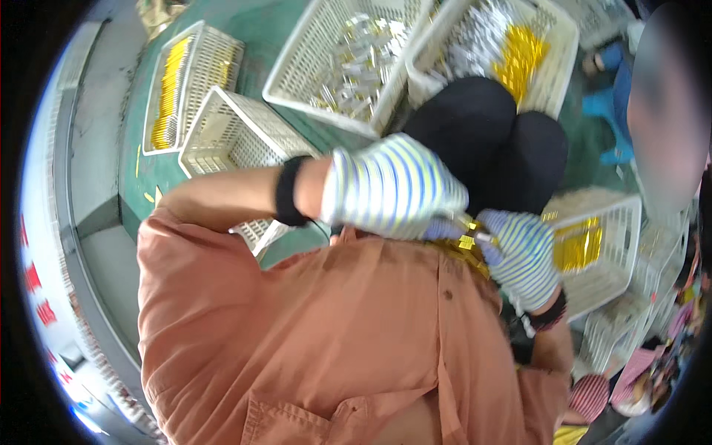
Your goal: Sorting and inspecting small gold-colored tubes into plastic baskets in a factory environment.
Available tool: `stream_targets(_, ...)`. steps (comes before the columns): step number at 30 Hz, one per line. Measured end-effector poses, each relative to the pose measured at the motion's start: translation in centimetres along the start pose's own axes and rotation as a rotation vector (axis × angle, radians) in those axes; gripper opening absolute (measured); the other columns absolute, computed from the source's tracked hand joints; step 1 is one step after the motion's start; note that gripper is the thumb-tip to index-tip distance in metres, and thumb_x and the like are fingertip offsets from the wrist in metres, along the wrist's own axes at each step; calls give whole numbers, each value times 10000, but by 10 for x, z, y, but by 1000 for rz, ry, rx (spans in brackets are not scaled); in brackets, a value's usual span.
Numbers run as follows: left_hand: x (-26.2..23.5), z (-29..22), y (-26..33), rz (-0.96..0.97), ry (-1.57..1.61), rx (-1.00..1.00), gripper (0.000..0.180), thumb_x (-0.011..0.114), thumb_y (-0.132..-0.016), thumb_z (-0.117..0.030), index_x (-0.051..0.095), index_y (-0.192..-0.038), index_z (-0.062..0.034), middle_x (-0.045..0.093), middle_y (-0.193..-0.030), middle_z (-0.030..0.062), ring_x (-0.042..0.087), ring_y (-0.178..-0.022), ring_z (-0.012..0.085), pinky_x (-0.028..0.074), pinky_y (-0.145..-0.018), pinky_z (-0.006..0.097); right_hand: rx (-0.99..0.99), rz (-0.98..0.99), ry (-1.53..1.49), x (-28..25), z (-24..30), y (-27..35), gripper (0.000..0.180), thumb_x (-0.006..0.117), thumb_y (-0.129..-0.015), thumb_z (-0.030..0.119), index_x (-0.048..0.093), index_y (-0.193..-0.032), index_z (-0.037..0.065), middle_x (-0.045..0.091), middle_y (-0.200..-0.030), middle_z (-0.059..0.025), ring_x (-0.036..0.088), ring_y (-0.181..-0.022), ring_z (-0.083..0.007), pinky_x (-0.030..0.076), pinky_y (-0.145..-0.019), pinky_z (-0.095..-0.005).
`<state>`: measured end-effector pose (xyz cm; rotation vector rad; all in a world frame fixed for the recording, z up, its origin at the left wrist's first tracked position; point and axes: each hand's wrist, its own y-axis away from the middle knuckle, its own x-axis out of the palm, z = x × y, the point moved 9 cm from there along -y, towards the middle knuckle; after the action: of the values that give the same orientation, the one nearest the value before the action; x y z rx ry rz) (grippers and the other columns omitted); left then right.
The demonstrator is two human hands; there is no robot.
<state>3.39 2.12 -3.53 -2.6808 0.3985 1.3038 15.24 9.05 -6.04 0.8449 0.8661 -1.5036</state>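
Both my hands wear white gloves with blue stripes. My left hand is closed around a small silver tube, of which only the tip shows. My right hand pinches a small gold square cap against that tip. The two hands meet just above my lap, over my orange shirt and black trousers. A few more gold pieces lie on my lap under the hands.
White plastic baskets stand on the green floor: two ahead holding silver tubes and gold parts, one at the left with gold sticks, one beside it, one at my right with gold pieces. Another person sits at the right.
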Motion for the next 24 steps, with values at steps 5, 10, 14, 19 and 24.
stream_targets(5,-98,83,50,-85,-101,-429,424,775,-916,-394,757,-1154,-44,736,-1036,188,713,-870,384,570,-775,412,436,-174,462,-68,-117,77,238,652,-1029,161,725,-1247,96,740,-986,-98,667,-677,-259,492,-594,-384)
stream_targets(10,-86,127,41,-221,-667,-124,470,755,-925,-298,675,-1333,-79,713,-1108,125,666,-1021,384,516,-928,489,687,-223,-616,-23,-95,35,199,690,-1020,182,732,-1158,45,727,-953,-64,645,-845,-100,509,-753,-309)
stream_targets(14,7,40,-15,-47,-485,144,434,800,-810,-333,718,-1168,-102,657,-1324,171,568,-1283,410,489,-1041,494,783,-23,-775,25,-75,21,190,698,-998,145,733,-1150,37,703,-822,-74,648,-709,-116,520,-659,-287)
stream_targets(19,75,35,-38,-43,-477,270,201,680,-891,-263,687,-997,-93,678,-1121,124,650,-1058,314,533,-912,453,417,-97,-414,19,-62,16,224,659,-1023,187,711,-1121,-7,734,-933,-189,718,-835,-388,562,-721,-388)
stream_targets(24,26,29,-40,-102,-696,242,161,645,-936,-270,644,-1011,-127,677,-996,91,673,-871,280,524,-720,413,764,100,-837,42,-48,26,212,667,-1012,227,713,-1070,29,722,-884,-168,704,-794,-361,555,-698,-378)
